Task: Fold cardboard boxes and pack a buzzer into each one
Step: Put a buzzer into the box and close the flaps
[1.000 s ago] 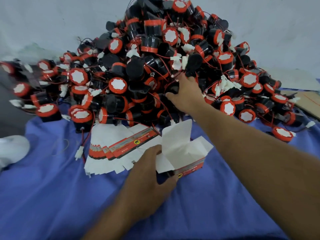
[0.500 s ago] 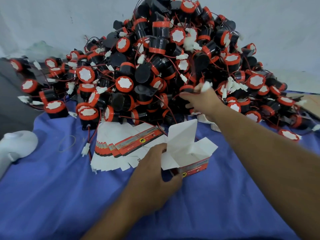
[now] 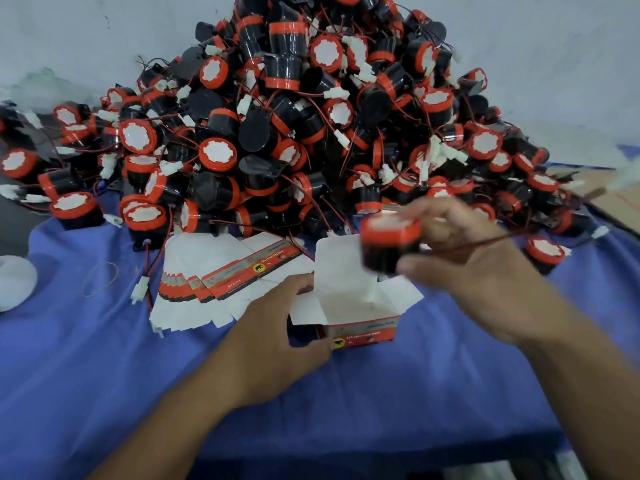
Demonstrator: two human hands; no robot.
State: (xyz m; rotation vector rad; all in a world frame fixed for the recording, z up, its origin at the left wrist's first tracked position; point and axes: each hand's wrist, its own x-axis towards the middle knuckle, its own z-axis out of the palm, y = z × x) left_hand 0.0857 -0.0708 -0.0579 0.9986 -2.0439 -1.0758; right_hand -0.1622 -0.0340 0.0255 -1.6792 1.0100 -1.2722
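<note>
A big heap of black and orange buzzers [image 3: 284, 133] with red wires fills the back of the blue cloth. My right hand [image 3: 464, 268] holds one buzzer [image 3: 388, 244] just above and behind the open cardboard box [image 3: 360, 313]; its red wire trails off to the right. The box stands upright with its white flaps up and an orange printed side facing me. My left hand [image 3: 277, 337] grips the box at its left side. A fanned stack of flat boxes [image 3: 221, 285] lies left of it.
A white rounded object [image 3: 14, 285] sits at the left edge. A rubber band [image 3: 100, 278] lies on the blue cloth [image 3: 104, 358]. A brown cardboard sheet [image 3: 620, 202] shows at the far right. A pale wall stands behind the heap.
My right hand has pulled a buzzer out of the heap and brought it back toward the open box. My left hand has stayed on the box.
</note>
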